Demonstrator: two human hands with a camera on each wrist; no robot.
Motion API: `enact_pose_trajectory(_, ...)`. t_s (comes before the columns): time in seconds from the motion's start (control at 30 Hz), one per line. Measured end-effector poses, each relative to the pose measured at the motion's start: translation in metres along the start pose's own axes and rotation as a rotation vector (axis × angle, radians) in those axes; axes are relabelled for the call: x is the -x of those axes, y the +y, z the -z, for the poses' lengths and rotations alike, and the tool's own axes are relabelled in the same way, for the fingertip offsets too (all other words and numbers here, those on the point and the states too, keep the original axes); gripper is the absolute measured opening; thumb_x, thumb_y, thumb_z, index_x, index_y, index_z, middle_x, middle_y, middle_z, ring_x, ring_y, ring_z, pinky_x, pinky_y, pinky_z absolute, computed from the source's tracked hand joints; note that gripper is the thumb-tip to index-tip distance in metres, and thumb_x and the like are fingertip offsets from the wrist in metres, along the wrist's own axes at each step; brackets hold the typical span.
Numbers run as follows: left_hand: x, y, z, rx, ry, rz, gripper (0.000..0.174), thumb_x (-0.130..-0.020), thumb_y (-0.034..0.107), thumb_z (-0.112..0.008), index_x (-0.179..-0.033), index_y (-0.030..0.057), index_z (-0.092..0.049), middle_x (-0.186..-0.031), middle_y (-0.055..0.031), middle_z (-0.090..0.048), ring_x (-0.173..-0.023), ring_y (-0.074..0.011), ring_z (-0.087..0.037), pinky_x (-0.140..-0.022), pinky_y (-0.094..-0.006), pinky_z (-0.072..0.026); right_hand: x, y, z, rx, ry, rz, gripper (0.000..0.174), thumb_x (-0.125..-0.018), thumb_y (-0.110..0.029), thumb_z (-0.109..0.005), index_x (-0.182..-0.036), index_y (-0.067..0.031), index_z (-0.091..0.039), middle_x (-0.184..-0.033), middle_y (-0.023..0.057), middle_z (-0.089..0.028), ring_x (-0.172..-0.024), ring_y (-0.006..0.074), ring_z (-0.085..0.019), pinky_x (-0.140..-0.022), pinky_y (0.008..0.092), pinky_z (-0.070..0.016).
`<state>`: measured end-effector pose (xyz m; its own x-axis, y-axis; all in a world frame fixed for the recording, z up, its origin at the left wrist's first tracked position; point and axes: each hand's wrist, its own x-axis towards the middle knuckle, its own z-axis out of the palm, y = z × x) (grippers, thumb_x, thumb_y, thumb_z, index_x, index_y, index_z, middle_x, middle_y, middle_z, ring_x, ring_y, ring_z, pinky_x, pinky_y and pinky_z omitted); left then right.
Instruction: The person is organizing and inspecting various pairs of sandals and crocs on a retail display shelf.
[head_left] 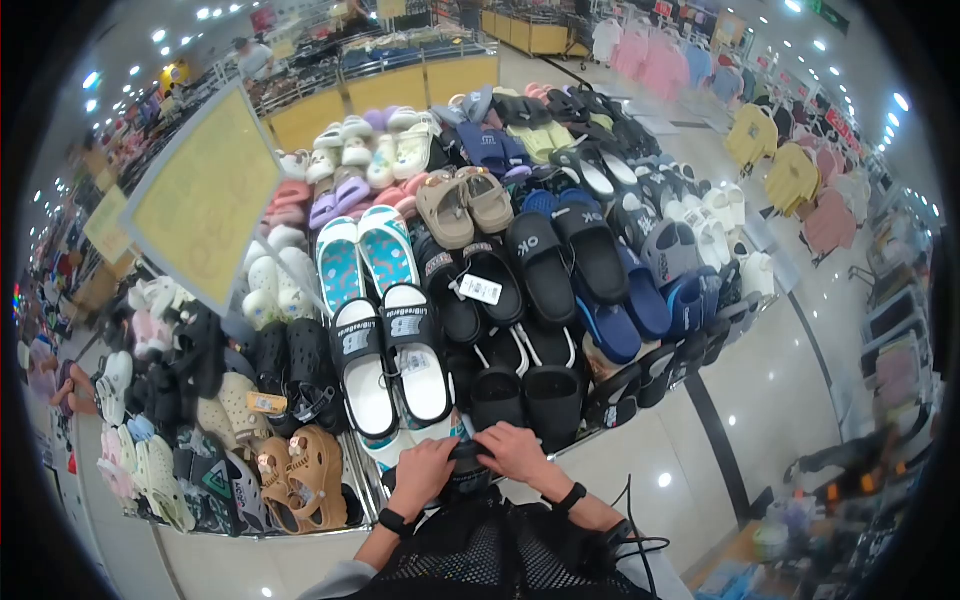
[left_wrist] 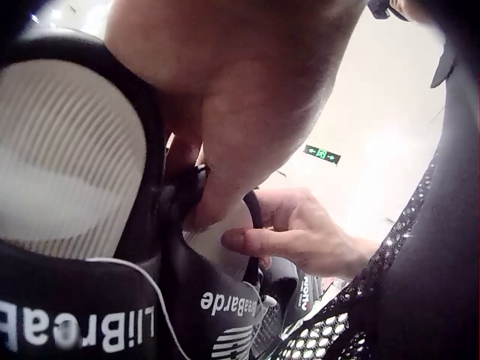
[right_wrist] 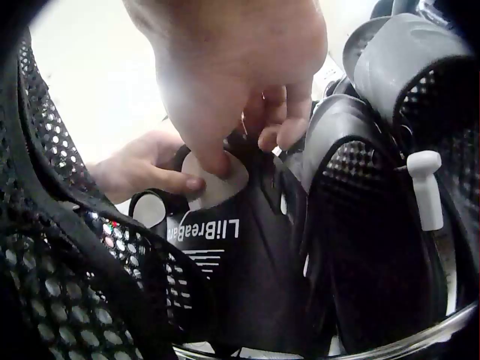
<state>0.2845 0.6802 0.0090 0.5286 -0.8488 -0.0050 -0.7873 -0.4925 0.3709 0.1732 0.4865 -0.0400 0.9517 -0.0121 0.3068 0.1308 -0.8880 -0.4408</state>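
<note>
In front of the body, both hands are on a black slide slipper with a pale insole and white lettering on its strap. My left hand grips it from the left, thumb inside the foot opening. From the other side my right hand pinches the edge, its thumb on the insole in the left wrist view. Beside it in that view lies a second slipper with a ribbed white insole and similar lettering. A thin pale cord crosses its strap. The palms are hidden.
A metal-railed display of footwear spreads ahead. Black-and-white slides and black slides lie nearest; brown clogs sit at the left. A yellow sign rises above the left side. A white tag hangs on a black shoe.
</note>
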Motion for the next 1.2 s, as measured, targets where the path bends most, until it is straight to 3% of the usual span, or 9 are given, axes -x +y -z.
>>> enact_pose_trajectory(0.07, 0.0, 0.001, -0.002, -0.001, 0.029, 0.007, 0.044, -0.082, 0.019, -0.075, -0.124, 0.0133, -0.065, -0.098, -0.0051, -0.074, -0.094, -0.0255, -0.07, -0.072, -0.0418, -0.0567, -0.002, 0.006, -0.001, -0.035, -0.005, 0.044, 0.04, -0.076, -0.025, -0.082, -0.111, -0.0111, -0.066, -0.094, 0.0031, -0.061, -0.09, 0.0226, -0.062, -0.069, 0.0358, -0.055)
enact_pose_trajectory(0.23, 0.003, 0.003, -0.009, 0.003, 0.057, 0.06, 0.041, -0.081, 0.02, -0.075, -0.121, 0.0141, -0.067, -0.101, -0.0048, -0.075, -0.095, -0.0244, -0.071, -0.073, -0.0411, -0.0566, -0.006, 0.014, -0.008, -0.062, 0.0, 0.1, 0.04, -0.075, -0.025, -0.082, -0.108, -0.0109, -0.065, -0.094, 0.0041, -0.061, -0.091, 0.0239, -0.062, -0.068, 0.0368, -0.0551)
enact_pose_trajectory(0.33, 0.001, 0.011, -0.006, 0.033, 0.073, 0.136, 0.042, -0.08, 0.019, -0.076, -0.121, 0.015, -0.069, -0.103, -0.0061, -0.075, -0.094, -0.0268, -0.071, -0.075, -0.0423, -0.0562, -0.008, 0.016, -0.001, -0.066, -0.057, 0.114, 0.038, -0.077, -0.026, -0.081, -0.107, -0.0102, -0.063, -0.096, 0.0056, -0.062, -0.093, 0.0254, -0.063, -0.069, 0.0384, -0.0557)
enact_pose_trajectory(0.5, 0.0, -0.001, -0.014, 0.081, 0.038, 0.096, 0.044, -0.082, 0.02, -0.076, -0.125, 0.0173, -0.069, -0.107, -0.0078, -0.075, -0.094, -0.0304, -0.072, -0.076, -0.0441, -0.0558, -0.007, 0.019, 0.001, -0.077, -0.131, 0.093, 0.037, -0.083, -0.029, -0.077, -0.111, -0.009, -0.063, -0.098, 0.0092, -0.062, -0.094, 0.0289, -0.067, -0.073, 0.0401, -0.0573)
enact_pose_trajectory(0.67, -0.003, 0.007, -0.007, -0.001, -0.049, 0.124, 0.048, -0.085, 0.024, -0.074, -0.132, 0.0176, -0.064, -0.111, -0.0102, -0.075, -0.097, -0.032, -0.071, -0.079, -0.0454, -0.0563, -0.007, 0.02, -0.007, -0.048, -0.169, 0.096, 0.04, -0.084, -0.031, -0.075, -0.115, -0.0082, -0.065, -0.098, 0.0111, -0.07, -0.092, 0.0295, -0.068, -0.075, 0.0428, -0.0569)
enact_pose_trajectory(0.77, -0.003, 0.007, -0.006, 0.017, -0.062, 0.106, 0.043, -0.085, 0.024, -0.074, -0.125, 0.014, -0.066, -0.111, -0.0095, -0.075, -0.097, -0.0309, -0.072, -0.079, -0.0446, -0.0563, -0.007, 0.021, -0.004, -0.048, -0.18, 0.095, 0.038, -0.083, -0.031, -0.076, -0.113, -0.0087, -0.066, -0.095, 0.0085, -0.071, -0.091, 0.0287, -0.069, -0.074, 0.0421, -0.0568)
enact_pose_trajectory(1.1, 0.004, 0.002, -0.022, -0.01, 0.135, 0.039, 0.037, -0.079, 0.021, -0.076, -0.114, 0.0129, -0.065, -0.091, -0.0051, -0.071, -0.081, -0.0274, -0.071, -0.068, -0.0421, -0.0546, -0.009, 0.02, -0.009, -0.018, -0.089, 0.154, 0.045, -0.077, -0.031, -0.082, -0.113, -0.0075, -0.068, -0.093, 0.0056, -0.074, -0.083, 0.025, -0.07, -0.072, 0.0382, -0.0568)
enact_pose_trajectory(1.2, 0.003, 0.001, -0.023, 0.0, 0.151, 0.032, 0.037, -0.079, 0.021, -0.076, -0.113, 0.0129, -0.065, -0.089, -0.0047, -0.07, -0.08, -0.0276, -0.071, -0.067, -0.042, -0.0542, -0.014, 0.013, 0.002, 0.022, -0.159, 0.116, 0.044, -0.078, -0.031, -0.081, -0.111, -0.0063, -0.067, -0.092, 0.0075, -0.074, -0.083, 0.0264, -0.071, -0.072, 0.0388, -0.0567)
